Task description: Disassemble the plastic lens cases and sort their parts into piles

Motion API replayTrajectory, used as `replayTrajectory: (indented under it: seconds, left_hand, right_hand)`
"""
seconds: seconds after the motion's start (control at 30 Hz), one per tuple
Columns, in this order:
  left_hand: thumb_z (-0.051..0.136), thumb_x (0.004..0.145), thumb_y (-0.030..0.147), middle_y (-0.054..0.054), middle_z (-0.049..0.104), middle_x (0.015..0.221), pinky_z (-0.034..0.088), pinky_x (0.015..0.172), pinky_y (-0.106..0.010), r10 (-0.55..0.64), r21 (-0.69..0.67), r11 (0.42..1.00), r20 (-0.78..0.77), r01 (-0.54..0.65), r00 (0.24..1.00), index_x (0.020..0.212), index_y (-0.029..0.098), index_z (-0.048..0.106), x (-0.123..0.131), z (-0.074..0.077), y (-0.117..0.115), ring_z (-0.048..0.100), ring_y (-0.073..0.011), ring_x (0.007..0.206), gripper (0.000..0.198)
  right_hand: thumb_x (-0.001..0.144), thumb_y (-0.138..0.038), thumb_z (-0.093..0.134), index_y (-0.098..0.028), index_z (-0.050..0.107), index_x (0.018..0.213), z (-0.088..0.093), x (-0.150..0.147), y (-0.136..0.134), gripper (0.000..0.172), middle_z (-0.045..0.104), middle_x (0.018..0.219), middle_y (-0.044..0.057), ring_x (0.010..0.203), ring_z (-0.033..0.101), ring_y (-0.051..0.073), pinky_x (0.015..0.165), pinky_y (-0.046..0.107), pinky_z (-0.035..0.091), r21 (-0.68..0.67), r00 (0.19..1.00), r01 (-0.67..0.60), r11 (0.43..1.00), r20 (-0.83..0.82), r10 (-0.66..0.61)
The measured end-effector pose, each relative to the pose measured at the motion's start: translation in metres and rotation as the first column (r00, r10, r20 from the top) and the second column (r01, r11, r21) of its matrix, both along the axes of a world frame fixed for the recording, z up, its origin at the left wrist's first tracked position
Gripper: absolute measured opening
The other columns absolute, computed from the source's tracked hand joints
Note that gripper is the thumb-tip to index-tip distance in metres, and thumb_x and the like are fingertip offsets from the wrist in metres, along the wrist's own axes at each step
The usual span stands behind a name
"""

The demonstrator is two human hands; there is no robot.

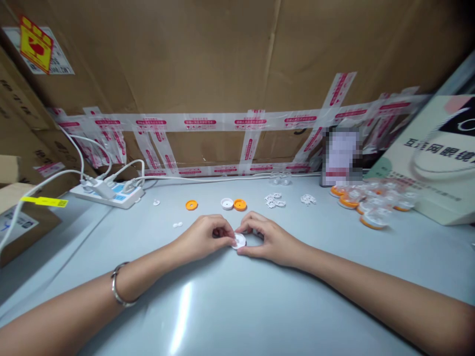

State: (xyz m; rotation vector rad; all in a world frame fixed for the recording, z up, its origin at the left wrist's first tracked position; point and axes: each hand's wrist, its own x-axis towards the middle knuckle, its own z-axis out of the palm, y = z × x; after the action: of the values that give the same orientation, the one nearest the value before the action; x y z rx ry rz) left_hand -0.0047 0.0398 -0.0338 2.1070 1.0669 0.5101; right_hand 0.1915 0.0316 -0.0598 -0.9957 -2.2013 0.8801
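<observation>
A small white plastic disc (240,241) with a hollow middle is held just above the table, between my two hands. My right hand (272,237) curves around its right side, thumb below and fingertips above on the rim. On the disc's left part, my left hand (208,235) pinches with thumb and fingers closed; whether a smaller piece sits between those fingertips cannot be seen. Just beyond the hands lie a white round cup (227,203), an orange round cup (240,204) and an orange ring (191,205). Two tiny white pieces (177,225) rest left of them.
White gear-like parts (275,200) and a small white pile (308,199) lie behind my right hand. Clear domes (280,178) stand farther back. Several orange-and-clear rounds (373,202) are heaped right, by a phone-like blurred object (341,155). A power strip (107,193) sits left.
</observation>
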Motion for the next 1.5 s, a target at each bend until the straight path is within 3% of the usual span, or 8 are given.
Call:
replayTrajectory:
  seconds: [0.17,0.37,0.67,0.87,1.0,1.2,1.33,1.5]
  left_hand:
    - [0.067,0.069,0.025,0.001,0.065,0.064,0.040,0.055,-0.020,0.045,-0.014,0.999,-0.115,-0.047,0.992,0.070,0.016,0.068,0.007,0.006,0.001,0.057,-0.0120,0.059,0.008]
    - [0.060,0.072,0.021,-0.002,0.067,0.067,0.038,0.055,-0.022,0.023,0.245,0.967,-0.356,0.069,0.934,0.070,0.017,0.068,0.010,0.011,-0.005,0.060,-0.0143,0.061,0.010]
    - [0.049,0.081,0.017,-0.003,0.063,0.065,0.042,0.054,-0.022,0.027,0.596,0.736,-0.500,0.321,0.866,0.070,0.014,0.061,0.007,0.003,-0.013,0.059,-0.0141,0.058,0.017]
    - [0.041,0.085,0.014,-0.003,0.064,0.068,0.047,0.058,-0.021,0.098,0.762,0.575,-0.425,0.297,0.900,0.075,0.014,0.061,-0.052,0.017,-0.010,0.061,-0.0128,0.062,0.022]
    - [0.038,0.088,0.016,-0.004,0.067,0.071,0.049,0.061,-0.021,0.205,0.831,0.466,-0.435,0.304,0.877,0.079,0.015,0.063,-0.099,0.012,-0.013,0.062,-0.0123,0.064,0.027]
    - [0.032,0.091,0.020,-0.005,0.068,0.074,0.050,0.061,-0.022,0.201,0.768,0.561,-0.490,0.311,0.848,0.080,0.015,0.065,-0.119,0.001,-0.015,0.063,-0.0131,0.065,0.035]
    - [0.037,0.090,0.028,-0.005,0.067,0.080,0.051,0.066,-0.022,0.216,0.705,0.690,-0.420,0.167,0.881,0.085,0.017,0.065,-0.117,0.004,-0.011,0.064,-0.0134,0.071,0.031]
    - [0.041,0.089,0.036,-0.009,0.062,0.114,0.048,0.089,-0.031,0.184,0.573,0.818,-0.356,0.058,0.916,0.115,0.018,0.057,-0.116,-0.005,-0.002,0.058,-0.0184,0.105,0.035]
  right_hand:
    - [0.067,-0.035,0.072,-0.018,0.057,0.083,-0.002,-0.001,0.001,0.028,0.053,0.088,0.003,0.082,0.052,0.016,0.073,0.028,0.043,0.026,1.000,0.002,1.000,0.010,-0.003]
    - [0.067,-0.033,0.071,-0.018,0.056,0.080,-0.001,0.000,0.000,0.025,0.053,0.086,0.003,0.080,0.052,0.015,0.072,0.027,0.043,0.049,1.000,0.001,0.999,0.003,-0.002]
    - [0.069,-0.033,0.070,-0.018,0.057,0.080,-0.002,0.000,0.000,0.023,0.051,0.085,0.002,0.079,0.051,0.014,0.071,0.026,0.042,0.046,1.000,-0.004,0.999,0.000,0.004]
    - [0.067,-0.034,0.072,-0.018,0.059,0.080,-0.001,0.001,-0.001,0.024,0.051,0.088,0.002,0.079,0.051,0.014,0.072,0.026,0.042,0.000,1.000,0.003,1.000,-0.001,-0.003]
    - [0.066,-0.034,0.072,-0.018,0.059,0.079,0.000,0.000,-0.001,0.024,0.050,0.086,0.002,0.078,0.051,0.014,0.071,0.027,0.042,0.000,1.000,0.001,1.000,-0.002,-0.001]
    - [0.066,-0.033,0.072,-0.018,0.059,0.079,0.000,0.000,-0.001,0.024,0.051,0.086,0.002,0.078,0.050,0.014,0.072,0.027,0.042,0.010,1.000,-0.004,1.000,-0.009,0.004]
    - [0.066,-0.033,0.072,-0.018,0.058,0.079,0.001,0.001,-0.002,0.024,0.050,0.087,0.002,0.078,0.050,0.014,0.072,0.027,0.042,-0.001,1.000,-0.009,1.000,-0.009,0.009]
    - [0.066,-0.033,0.072,-0.018,0.058,0.079,0.002,0.001,-0.002,0.024,0.050,0.088,0.002,0.078,0.050,0.014,0.073,0.028,0.042,-0.006,1.000,-0.009,1.000,-0.008,0.009]
